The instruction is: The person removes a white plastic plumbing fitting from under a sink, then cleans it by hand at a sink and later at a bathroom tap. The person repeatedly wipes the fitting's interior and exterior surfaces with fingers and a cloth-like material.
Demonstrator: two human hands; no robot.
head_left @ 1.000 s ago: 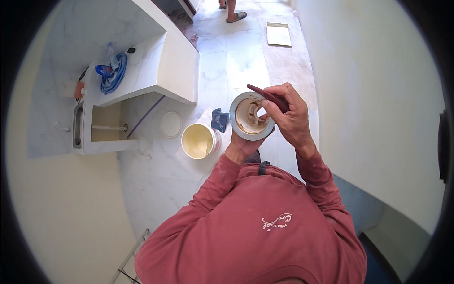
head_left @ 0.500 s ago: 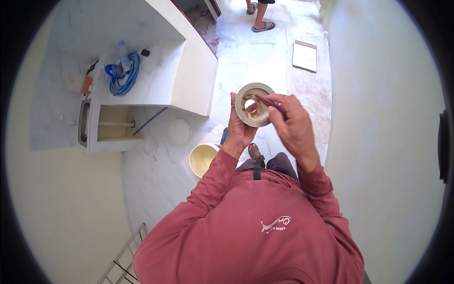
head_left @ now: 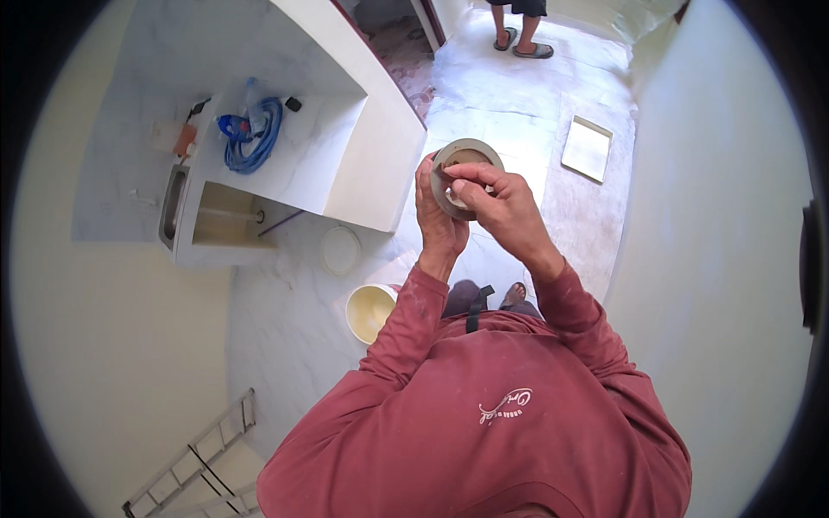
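Thumb and forefinger of the right hand [head_left: 511, 214] are drawn nearly together at the mouth of a round hollow piece with grey rim and brownish inside [head_left: 472, 156], held before the body by the left hand [head_left: 439, 226], curled round its side; whether they pinch anything cannot be told. Work on its inside seems in hand, calling for a steady left grip. Farther out, white script lettering [head_left: 507, 407] stands upside down on the maroon long-sleeved shirt [head_left: 466, 453].

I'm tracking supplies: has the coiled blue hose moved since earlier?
No: against the white marbled counter, the coiled blue hose keeps its place; only the view shifted.
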